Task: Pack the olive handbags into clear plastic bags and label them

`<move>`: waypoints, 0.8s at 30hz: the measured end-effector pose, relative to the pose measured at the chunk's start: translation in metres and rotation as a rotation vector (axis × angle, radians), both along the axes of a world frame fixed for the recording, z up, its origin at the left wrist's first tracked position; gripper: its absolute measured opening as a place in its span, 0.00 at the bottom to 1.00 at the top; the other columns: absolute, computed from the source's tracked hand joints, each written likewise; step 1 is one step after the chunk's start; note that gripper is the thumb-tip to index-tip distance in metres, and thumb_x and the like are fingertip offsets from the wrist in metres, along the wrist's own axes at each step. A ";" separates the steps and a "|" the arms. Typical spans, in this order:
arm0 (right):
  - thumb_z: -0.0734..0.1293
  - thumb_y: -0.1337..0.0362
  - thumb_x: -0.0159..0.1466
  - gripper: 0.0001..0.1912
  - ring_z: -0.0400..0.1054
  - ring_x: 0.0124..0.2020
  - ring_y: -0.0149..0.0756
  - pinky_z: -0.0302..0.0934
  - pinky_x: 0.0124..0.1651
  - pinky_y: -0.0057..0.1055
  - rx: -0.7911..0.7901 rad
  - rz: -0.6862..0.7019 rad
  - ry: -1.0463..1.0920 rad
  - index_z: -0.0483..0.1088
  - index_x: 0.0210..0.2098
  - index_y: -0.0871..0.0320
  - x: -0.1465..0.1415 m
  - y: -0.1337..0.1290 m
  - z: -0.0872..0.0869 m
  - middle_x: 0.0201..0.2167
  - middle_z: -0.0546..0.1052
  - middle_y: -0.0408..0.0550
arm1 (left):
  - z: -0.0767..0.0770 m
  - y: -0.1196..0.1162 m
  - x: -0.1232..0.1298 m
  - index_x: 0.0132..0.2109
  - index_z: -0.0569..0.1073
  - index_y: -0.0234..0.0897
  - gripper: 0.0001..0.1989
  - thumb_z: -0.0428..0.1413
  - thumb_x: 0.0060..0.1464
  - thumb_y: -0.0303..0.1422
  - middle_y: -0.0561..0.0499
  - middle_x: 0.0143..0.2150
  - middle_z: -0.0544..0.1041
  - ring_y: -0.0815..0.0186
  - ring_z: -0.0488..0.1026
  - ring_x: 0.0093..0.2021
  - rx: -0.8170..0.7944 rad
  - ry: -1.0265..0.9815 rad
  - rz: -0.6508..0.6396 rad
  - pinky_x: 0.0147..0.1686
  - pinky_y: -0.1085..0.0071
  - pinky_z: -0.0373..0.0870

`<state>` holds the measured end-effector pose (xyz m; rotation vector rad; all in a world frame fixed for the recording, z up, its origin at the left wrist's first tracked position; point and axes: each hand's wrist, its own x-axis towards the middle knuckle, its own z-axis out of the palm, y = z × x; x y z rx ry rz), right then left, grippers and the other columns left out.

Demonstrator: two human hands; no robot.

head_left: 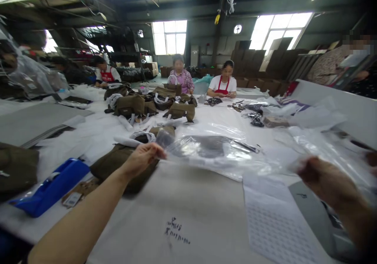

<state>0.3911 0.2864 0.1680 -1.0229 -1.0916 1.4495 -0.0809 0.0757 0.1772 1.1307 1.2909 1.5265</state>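
Note:
A clear plastic bag [206, 150] is stretched between my two hands above the white table [182, 201]. My left hand [147, 155] pinches its left edge, with an olive bag [118, 164] just behind and below. At the other side, my right hand [321, 177] is blurred by motion, its fingers closed on the right end of the plastic. Under the plastic's right part lies a white sheet of labels [273, 217]. Handwriting shows on the table surface in front of me.
A blue holder [55, 185] and a cardboard tag [72, 198] lie at the left. Olive bags [129, 105] are piled at centre-left. Across the table sit several people, one in a red apron [223, 86]. More plastic [332, 150] covers the right side.

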 end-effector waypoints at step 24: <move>0.61 0.67 0.59 0.10 0.65 0.44 0.46 0.58 0.47 0.38 0.460 0.687 -1.088 0.72 0.37 0.60 -0.141 -0.257 -0.189 0.38 0.74 0.54 | -0.136 -0.115 0.021 0.34 0.78 0.40 0.09 0.53 0.56 0.35 0.48 0.34 0.79 0.62 0.69 0.49 -0.113 0.697 -0.321 0.52 0.65 0.63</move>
